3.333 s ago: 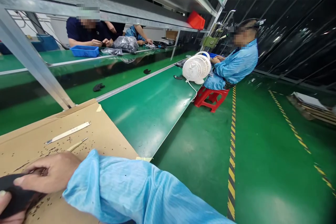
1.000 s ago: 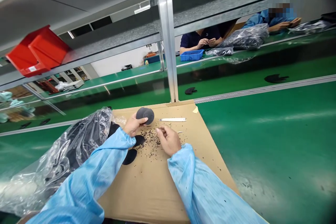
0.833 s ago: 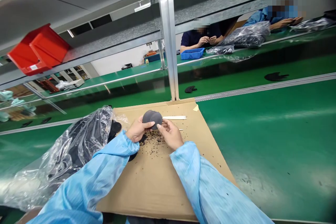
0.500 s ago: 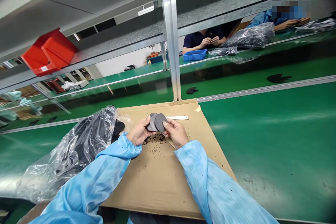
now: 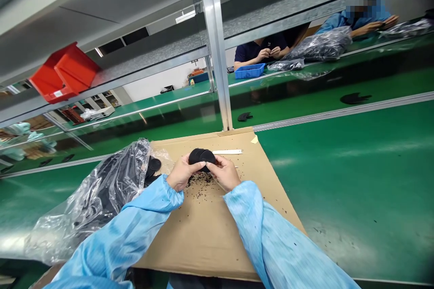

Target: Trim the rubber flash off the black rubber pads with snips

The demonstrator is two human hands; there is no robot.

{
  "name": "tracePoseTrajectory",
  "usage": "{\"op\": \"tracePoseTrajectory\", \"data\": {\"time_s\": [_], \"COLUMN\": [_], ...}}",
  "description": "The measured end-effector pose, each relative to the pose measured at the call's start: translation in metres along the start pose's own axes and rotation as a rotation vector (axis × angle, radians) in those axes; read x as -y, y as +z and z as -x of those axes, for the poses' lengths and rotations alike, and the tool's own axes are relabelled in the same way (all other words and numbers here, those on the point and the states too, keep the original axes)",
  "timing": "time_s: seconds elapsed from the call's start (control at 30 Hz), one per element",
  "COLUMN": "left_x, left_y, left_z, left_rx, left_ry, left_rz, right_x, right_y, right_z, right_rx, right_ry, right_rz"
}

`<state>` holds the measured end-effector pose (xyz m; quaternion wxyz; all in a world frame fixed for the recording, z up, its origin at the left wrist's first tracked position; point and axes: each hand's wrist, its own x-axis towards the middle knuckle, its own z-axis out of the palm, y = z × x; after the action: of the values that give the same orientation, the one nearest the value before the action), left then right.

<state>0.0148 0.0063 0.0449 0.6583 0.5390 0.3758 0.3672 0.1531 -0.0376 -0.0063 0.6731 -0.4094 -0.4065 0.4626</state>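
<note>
Overlapping black round discs (image 5: 202, 157) are held up between both hands, over a cardboard sheet (image 5: 203, 244). My left hand (image 5: 181, 172) grips them from the left, its thumb across the front face. From the right, my right hand (image 5: 226, 172) pinches the same discs, thumb near the lower edge. The fingers behind the discs are mostly hidden. Small black bits (image 5: 202, 185) lie scattered on the cardboard just below. A white strip (image 5: 228, 151) rests flat behind my right hand.
A clear plastic bag (image 5: 108, 185) full of black pieces lies left of the cardboard, with discs at its mouth. A metal post (image 5: 217, 54) rises behind. A red bin (image 5: 64, 72) sits on the upper shelf. Co-workers (image 5: 261, 54) sit across the green bench (image 5: 356, 167).
The discs now show their black faces instead of the grey ones toward me. My left thumb has come across the front. The view has shifted slightly.
</note>
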Motion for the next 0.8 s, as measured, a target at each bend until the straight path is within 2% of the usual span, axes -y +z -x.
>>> {"op": "tracePoseTrajectory", "data": {"time_s": [0.13, 0.23, 0.3, 0.4, 0.5, 0.7, 0.8], "left_x": [0.002, 0.003, 0.004, 0.006, 0.009, 0.012, 0.013], "left_y": [0.002, -0.001, -0.004, -0.011, -0.015, -0.017, -0.023], "left_z": [-0.002, -0.005, -0.006, -0.004, 0.0, 0.005, 0.0], "left_rx": [-0.023, -0.041, -0.082, -0.124, -0.125, -0.177, -0.162], "left_ry": [0.068, 0.141, 0.242, 0.461, 0.617, 0.605, 0.606], "left_rz": [-0.002, -0.084, -0.219, -0.44, -0.517, -0.481, -0.499], "right_x": [0.006, 0.009, 0.009, 0.007, 0.007, 0.005, 0.002], "right_y": [0.0, -0.001, -0.002, -0.004, -0.004, -0.005, -0.005], "right_z": [0.002, 0.002, 0.001, -0.001, -0.002, -0.001, -0.002], "right_rx": [-0.037, -0.11, -0.181, -0.256, -0.279, -0.264, -0.263], "right_ry": [0.028, 0.054, 0.043, 0.033, 0.055, 0.064, 0.06], "right_rz": [-0.026, -0.046, -0.057, -0.084, -0.106, -0.082, -0.026]}}
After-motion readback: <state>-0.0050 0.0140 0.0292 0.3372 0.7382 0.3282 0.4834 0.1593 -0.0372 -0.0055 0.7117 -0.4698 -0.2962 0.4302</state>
